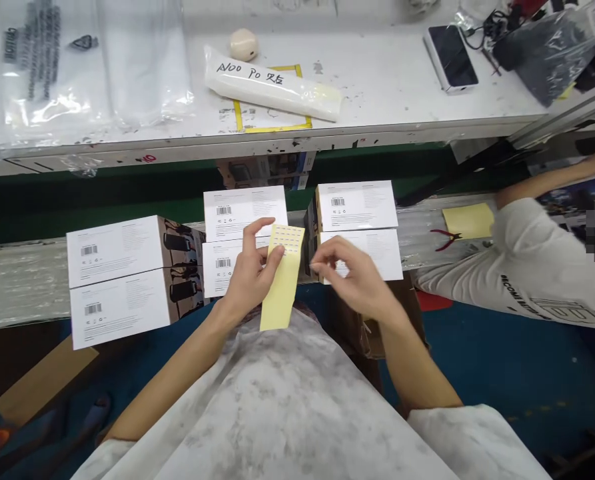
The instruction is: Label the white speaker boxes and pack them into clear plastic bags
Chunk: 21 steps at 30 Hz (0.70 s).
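My left hand grips a yellow sheet of small stickers, thumb on its face; rows of tiny printed labels fill the upper part. To the right of the sheet, my right hand has thumb and forefinger pinched together, and whatever is between the tips is too small to make out. Beneath and around both hands lie white printed boxes: a middle pair partly covered by the left hand, a right pair partly behind the right hand, and a left pair. Each shows a barcode on top.
Above the boxes runs a white shelf holding a rolled plastic bag, a round beige object, a phone-like device and clear plastic bags. At right, a co-worker's sleeve is near red-handled pliers and yellow paper.
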{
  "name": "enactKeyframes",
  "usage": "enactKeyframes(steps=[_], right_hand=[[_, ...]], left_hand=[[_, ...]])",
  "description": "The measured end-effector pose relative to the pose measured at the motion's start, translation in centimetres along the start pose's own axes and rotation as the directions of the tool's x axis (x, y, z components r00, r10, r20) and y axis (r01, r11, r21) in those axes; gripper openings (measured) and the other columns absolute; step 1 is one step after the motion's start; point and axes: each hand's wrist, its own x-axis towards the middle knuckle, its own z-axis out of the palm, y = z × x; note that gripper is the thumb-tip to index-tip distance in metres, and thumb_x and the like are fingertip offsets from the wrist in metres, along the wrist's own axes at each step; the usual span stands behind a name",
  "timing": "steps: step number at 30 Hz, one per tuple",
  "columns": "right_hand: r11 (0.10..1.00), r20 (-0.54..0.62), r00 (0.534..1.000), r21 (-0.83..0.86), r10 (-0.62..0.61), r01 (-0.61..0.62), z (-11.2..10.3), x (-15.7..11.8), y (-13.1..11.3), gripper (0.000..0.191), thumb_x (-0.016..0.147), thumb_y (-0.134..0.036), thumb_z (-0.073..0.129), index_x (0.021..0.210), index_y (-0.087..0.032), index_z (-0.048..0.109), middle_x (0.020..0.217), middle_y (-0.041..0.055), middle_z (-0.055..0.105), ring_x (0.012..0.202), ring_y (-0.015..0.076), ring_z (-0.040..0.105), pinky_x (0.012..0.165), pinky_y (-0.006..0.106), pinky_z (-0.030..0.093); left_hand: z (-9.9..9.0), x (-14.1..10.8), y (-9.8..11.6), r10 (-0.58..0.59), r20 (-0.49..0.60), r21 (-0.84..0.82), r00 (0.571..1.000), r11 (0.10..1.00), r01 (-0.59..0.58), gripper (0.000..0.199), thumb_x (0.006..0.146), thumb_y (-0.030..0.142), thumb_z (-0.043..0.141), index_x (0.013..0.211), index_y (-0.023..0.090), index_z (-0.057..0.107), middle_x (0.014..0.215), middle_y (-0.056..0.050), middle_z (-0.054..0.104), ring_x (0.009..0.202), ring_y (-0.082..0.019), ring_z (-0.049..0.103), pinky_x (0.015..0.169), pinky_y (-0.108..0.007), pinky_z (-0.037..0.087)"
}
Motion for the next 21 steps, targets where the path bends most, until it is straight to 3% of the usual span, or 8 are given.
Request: enactKeyframes(steps=[4, 9, 13, 15, 18, 21], right_hand=[[0.968, -0.035, 0.990, -0.207, 0.135, -0.140, -5.5, 1.9, 4.6, 0.010, 0.103, -0.029, 0.059, 0.098, -0.023, 0.065, 0.098, 0.0057, 0.067, 0.090, 0.0223, 0.063, 0.075, 0.036, 0.051], [0.892, 0.050, 0.981, -0.428, 0.186, -0.147, -7.6, 5.3, 9.9, 0.012, 0.099, -0.029, 0.055, 0.095, -0.022, 0.064, 0.103, 0.0105, 0.064, 0.105, 0.0310, 0.058, 0.091, 0.048, 0.050], [0.876, 0.080, 0.978, -0.464, 0.190, -0.132, -8.4, 7.0, 10.8, 0.016, 0.101, -0.031, 0.050, 0.095, -0.022, 0.062, 0.106, 0.0124, 0.063, 0.108, 0.0329, 0.056, 0.094, 0.050, 0.048], [0.871, 0.127, 0.972, -0.478, 0.198, -0.116, -8.8, 7.4, 10.9, 0.017, 0.101, -0.031, 0.049, 0.093, -0.022, 0.061, 0.105, 0.0126, 0.063, 0.107, 0.0329, 0.056, 0.095, 0.050, 0.048], [0.857, 0.189, 0.962, -0.510, 0.197, -0.075, -9.1, 7.8, 11.0, 0.018, 0.101, -0.030, 0.049, 0.095, -0.021, 0.063, 0.105, 0.0133, 0.063, 0.107, 0.0329, 0.055, 0.097, 0.050, 0.047], [0.829, 0.193, 0.962, -0.556, 0.192, -0.054, -8.8, 8.0, 11.2, 0.019, 0.102, -0.028, 0.048, 0.097, -0.021, 0.064, 0.106, 0.0143, 0.063, 0.108, 0.0337, 0.055, 0.097, 0.050, 0.046]], left_hand=[[-1.0, 0.9, -1.0, -0.175, -0.019, -0.103, 0.984, 0.980, 0.173, 0.052, 0.094, 0.063, 0.070, 0.125, 0.029, 0.045, 0.089, -0.003, 0.078, 0.068, -0.022, 0.075, 0.055, -0.026, 0.055], [-1.9, 0.9, -2.5, -0.242, -0.061, -0.176, 0.968, 0.958, 0.228, 0.047, 0.089, 0.063, 0.076, 0.101, 0.024, 0.052, 0.096, -0.006, 0.079, 0.074, -0.023, 0.076, 0.059, -0.029, 0.059], [-2.0, 0.9, -3.0, -0.235, -0.109, -0.172, 0.966, 0.962, 0.215, 0.046, 0.086, 0.061, 0.079, 0.097, 0.022, 0.059, 0.107, -0.009, 0.077, 0.083, -0.023, 0.075, 0.062, -0.029, 0.060], [-1.9, 1.1, -3.2, -0.213, -0.137, -0.180, 0.967, 0.966, 0.187, 0.049, 0.085, 0.059, 0.082, 0.109, 0.023, 0.059, 0.104, -0.008, 0.077, 0.084, -0.023, 0.075, 0.064, -0.028, 0.060], [-1.7, 1.2, -3.5, -0.160, -0.202, -0.193, 0.966, 0.974, 0.121, 0.064, 0.087, 0.052, 0.083, 0.134, 0.031, 0.045, 0.095, -0.002, 0.075, 0.078, -0.020, 0.072, 0.065, -0.027, 0.057], [-1.5, 1.1, -4.1, -0.088, -0.231, -0.140, 0.969, 0.989, 0.056, 0.049, 0.091, 0.049, 0.079, 0.123, 0.030, 0.049, 0.087, 0.001, 0.070, 0.072, -0.016, 0.066, 0.063, -0.023, 0.052]])
